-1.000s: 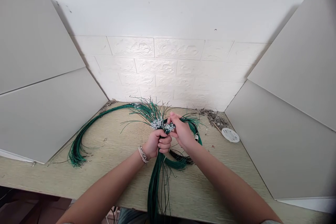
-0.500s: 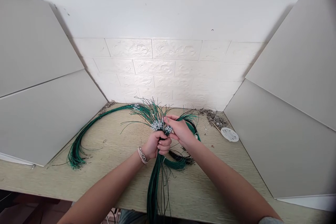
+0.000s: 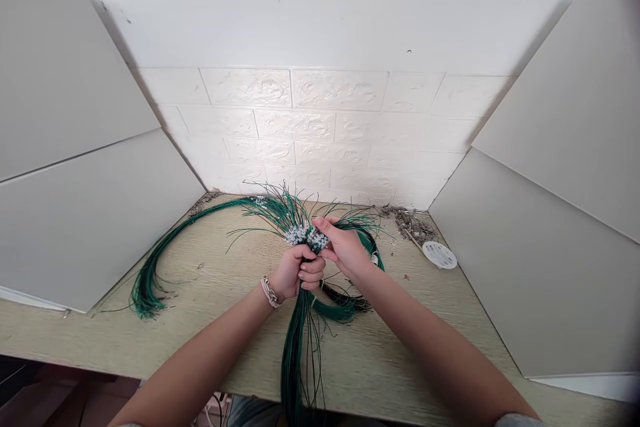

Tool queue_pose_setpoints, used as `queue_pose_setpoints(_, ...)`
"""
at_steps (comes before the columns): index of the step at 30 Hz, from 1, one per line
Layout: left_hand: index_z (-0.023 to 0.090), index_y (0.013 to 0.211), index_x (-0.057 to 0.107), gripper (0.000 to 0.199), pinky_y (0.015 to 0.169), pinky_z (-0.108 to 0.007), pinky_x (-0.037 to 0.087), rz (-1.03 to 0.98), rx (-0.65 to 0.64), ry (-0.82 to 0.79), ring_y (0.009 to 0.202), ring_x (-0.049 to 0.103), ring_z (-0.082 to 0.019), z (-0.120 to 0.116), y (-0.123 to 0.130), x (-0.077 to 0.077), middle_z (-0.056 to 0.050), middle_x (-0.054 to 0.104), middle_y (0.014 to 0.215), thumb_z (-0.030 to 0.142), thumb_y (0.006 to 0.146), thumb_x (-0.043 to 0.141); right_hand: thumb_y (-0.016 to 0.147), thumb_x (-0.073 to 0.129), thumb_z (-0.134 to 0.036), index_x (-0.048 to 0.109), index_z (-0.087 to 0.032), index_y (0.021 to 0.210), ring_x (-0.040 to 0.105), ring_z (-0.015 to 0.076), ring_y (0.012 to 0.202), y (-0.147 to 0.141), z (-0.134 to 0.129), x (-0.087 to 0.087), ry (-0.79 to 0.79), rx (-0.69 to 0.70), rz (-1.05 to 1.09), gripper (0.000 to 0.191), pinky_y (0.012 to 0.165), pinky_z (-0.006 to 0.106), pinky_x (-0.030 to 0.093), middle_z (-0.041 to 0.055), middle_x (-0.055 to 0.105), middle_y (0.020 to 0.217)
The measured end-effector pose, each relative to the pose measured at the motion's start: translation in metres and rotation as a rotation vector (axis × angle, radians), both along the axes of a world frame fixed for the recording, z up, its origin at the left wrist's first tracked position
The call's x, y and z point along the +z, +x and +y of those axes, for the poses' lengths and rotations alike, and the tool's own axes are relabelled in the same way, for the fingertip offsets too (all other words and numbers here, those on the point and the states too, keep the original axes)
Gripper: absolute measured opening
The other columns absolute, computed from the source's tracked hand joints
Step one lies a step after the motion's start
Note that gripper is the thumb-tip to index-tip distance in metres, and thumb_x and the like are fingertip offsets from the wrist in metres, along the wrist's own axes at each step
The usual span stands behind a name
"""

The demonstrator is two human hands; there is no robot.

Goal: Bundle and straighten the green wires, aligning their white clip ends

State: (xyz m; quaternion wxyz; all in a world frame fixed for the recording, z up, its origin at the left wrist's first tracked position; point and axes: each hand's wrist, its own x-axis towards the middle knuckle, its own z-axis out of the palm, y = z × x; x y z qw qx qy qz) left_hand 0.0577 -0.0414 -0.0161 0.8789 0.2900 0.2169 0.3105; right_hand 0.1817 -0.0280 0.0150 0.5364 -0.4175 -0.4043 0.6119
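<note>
The fingers [image 3: 311,269] of the left hand [image 3: 295,273] are clenched around a thick bundle of green wires [image 3: 295,340], gripping it just below the cluster of small white tips [image 3: 305,236] at its top. The right hand [image 3: 347,252] pinches into that cluster from the side, thumb and forefinger closed on a few of the tips.

The bundle is held just above the surface [image 3: 400,347], upright in the fist, tips pointing up and away toward the white brick wall [image 3: 325,127]. Its long axis runs from the tips down through the fist and on toward the person, with the tail hanging off the near edge of the surface.

As I judge it, the loose strands are the risk. Thin wires splay out above the fist, and a pull from the right hand could drag neighbours out with the chosen ones, or slacken the bundle so it slides through the left grip. The dangling tail adds weight that would help it slip. A second sheaf of green wires [image 3: 165,253] arcs across the left of the surface, its ends fanned just behind the hands, and a dark coil [image 3: 345,297] lies under the right wrist. Stray strands could easily snag in either.
</note>
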Motion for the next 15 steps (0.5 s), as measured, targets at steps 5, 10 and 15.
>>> queue_pose_setpoints(5, 0.01, 0.064, 0.06, 0.014, 0.032, -0.016, 0.012, -0.025, -0.018, 0.016, 0.035, 0.004, -0.005, 0.0004, 0.0, 0.0004, 0.01, 0.013, 0.043, 0.02, 0.06, 0.051, 0.056, 0.074, -0.049, 0.062, -0.017, 0.066, 0.04, 0.0084, 0.053, -0.0002, 0.0009, -0.0005, 0.032, 0.007, 0.026, 0.036, 0.049, 0.024, 0.028, -0.0019, 0.056, 0.064)
queue_pose_setpoints(10, 0.01, 0.064, 0.06, 0.014, 0.033, -0.016, 0.012, -0.032, -0.021, 0.022, 0.036, 0.004, -0.005, 0.0003, -0.0002, 0.0004, 0.01, 0.013, 0.043, 0.02, 0.06, 0.05, 0.059, 0.073, -0.046, 0.066, -0.017, 0.068, 0.045, 0.0094, 0.058, 0.0004, 0.0011, -0.0011, 0.03, 0.018, 0.041, 0.031, 0.054, 0.024, 0.033, -0.0013, 0.059, 0.067)
queue_pose_setpoints(15, 0.01, 0.067, 0.061, 0.016, 0.032, -0.017, 0.011, -0.045, -0.023, 0.024, 0.036, 0.004, -0.005, 0.0001, -0.0005, 0.0013, 0.01, 0.014, 0.043, 0.02, 0.061, 0.05, 0.061, 0.073, -0.045, 0.066, -0.017, 0.071, 0.049, 0.011, 0.065, 0.0008, 0.0015, -0.0028, 0.03, 0.008, 0.028, 0.03, 0.061, 0.024, 0.036, -0.0006, 0.06, 0.071)
